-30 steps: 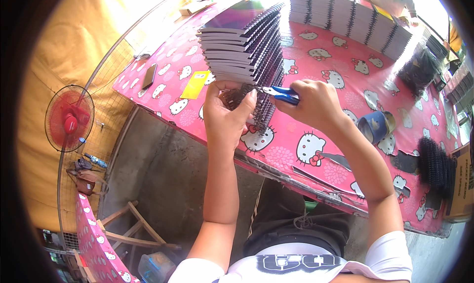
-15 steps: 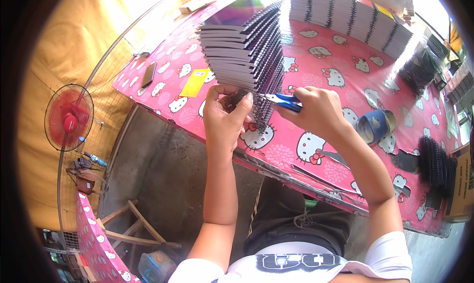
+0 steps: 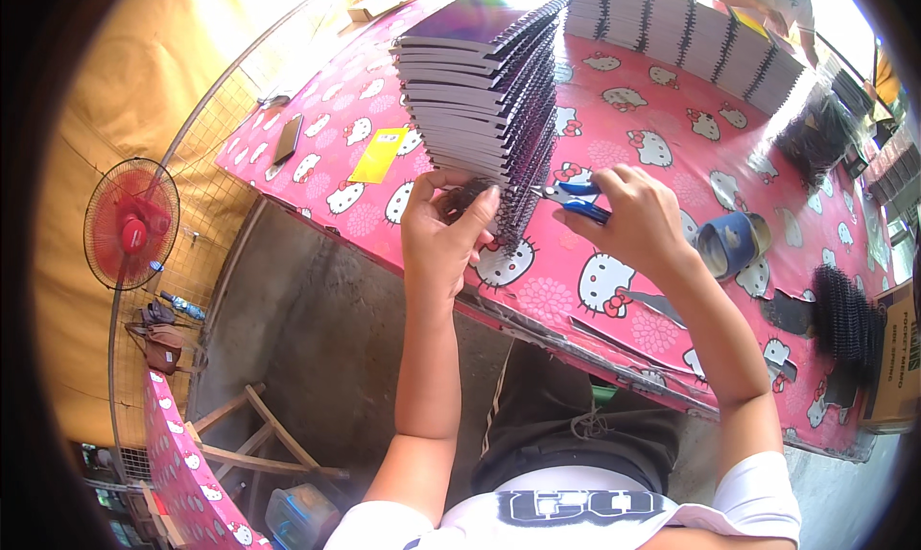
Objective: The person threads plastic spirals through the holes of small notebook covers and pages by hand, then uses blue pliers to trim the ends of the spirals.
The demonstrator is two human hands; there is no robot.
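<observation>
Little has shifted since earlier: the left hand [image 3: 443, 231] stays clamped on the lowest notebook's edge, while blue-handled pliers [image 3: 574, 197], closed in the right hand [image 3: 635, 222], are best kept squarely at the wire binding of the notebook stack [image 3: 480, 80] on the pink counter [image 3: 614, 291].

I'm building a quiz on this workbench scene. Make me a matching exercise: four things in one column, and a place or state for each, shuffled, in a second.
Things:
1. Blue-handled pliers
2. Stack of spiral notebooks
3. Yellow card
4. Red fan

Places or states:
A. Lying flat on the pink tablecloth, left of the stack
B. Standing off the table, by the wire mesh on the left
C. Held in the right hand
D. Steadied at its lower end by the left hand

Pairs: 1-C, 2-D, 3-A, 4-B
</observation>
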